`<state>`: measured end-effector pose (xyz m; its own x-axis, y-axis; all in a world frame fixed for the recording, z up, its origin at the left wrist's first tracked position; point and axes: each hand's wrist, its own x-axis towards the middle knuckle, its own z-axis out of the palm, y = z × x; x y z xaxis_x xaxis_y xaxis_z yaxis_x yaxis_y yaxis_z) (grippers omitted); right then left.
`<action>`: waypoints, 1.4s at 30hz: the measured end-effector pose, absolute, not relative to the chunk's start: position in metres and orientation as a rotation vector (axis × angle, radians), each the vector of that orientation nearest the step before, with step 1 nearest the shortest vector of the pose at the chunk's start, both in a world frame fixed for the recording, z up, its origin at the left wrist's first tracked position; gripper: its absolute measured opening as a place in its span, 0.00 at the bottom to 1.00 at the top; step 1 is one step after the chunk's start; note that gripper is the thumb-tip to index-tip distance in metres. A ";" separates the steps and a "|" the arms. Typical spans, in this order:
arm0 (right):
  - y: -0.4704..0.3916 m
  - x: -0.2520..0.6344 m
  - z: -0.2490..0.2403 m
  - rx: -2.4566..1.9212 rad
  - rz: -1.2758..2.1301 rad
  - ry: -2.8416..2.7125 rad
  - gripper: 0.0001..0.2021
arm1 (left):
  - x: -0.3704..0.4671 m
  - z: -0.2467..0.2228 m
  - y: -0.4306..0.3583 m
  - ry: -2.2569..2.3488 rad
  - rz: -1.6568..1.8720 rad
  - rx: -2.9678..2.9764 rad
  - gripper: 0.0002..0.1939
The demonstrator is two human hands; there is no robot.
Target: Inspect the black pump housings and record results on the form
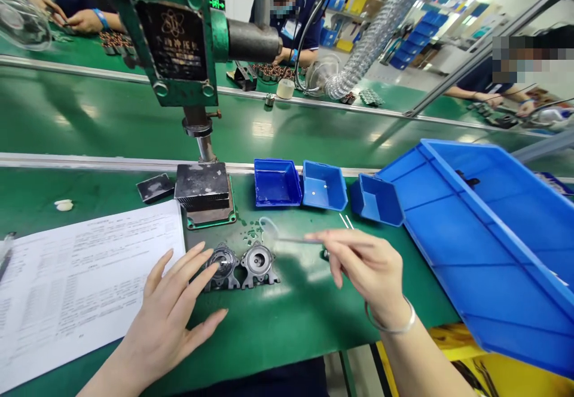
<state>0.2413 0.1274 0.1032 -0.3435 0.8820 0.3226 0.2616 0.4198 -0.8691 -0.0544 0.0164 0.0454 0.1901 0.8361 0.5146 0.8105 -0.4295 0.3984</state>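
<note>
My right hand grips a thin metal rod-like tool that points left over the table. A pale translucent ring shows by the tool's tip; I cannot tell whether it hangs from it. Fingers spread, my left hand hovers at the left metal housing and partly covers it; contact is unclear. Beside that one, the right metal housing lies with its round bore facing up. Small drops or clear bits are scattered behind the housings. A small dark part is half hidden behind my right fingers.
A green press stands over a black block. Blue bins line the back, with a large blue bin at right. Printed sheets lie left. Co-workers sit across the bench, near a foil duct.
</note>
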 end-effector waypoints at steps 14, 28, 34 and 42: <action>0.103 0.231 0.092 -0.673 0.846 -2.185 0.10 | -0.024 0.039 0.027 1.509 0.744 2.574 0.38; 0.100 0.241 0.071 -0.928 0.985 -1.911 0.09 | -0.027 0.039 0.030 1.485 0.546 2.723 0.28; 0.097 0.248 0.063 -1.043 0.929 -1.860 0.09 | -0.029 0.036 0.028 1.484 0.499 2.743 0.29; 0.096 0.245 0.068 -0.937 0.913 -1.963 0.11 | -0.034 0.038 0.031 1.429 0.364 2.859 0.26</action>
<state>0.2451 0.0965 0.0683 -0.4394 0.8379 0.3237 0.2921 0.4740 -0.8306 -0.0338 0.0305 0.0377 0.5803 0.7800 0.2342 0.7970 -0.6030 0.0336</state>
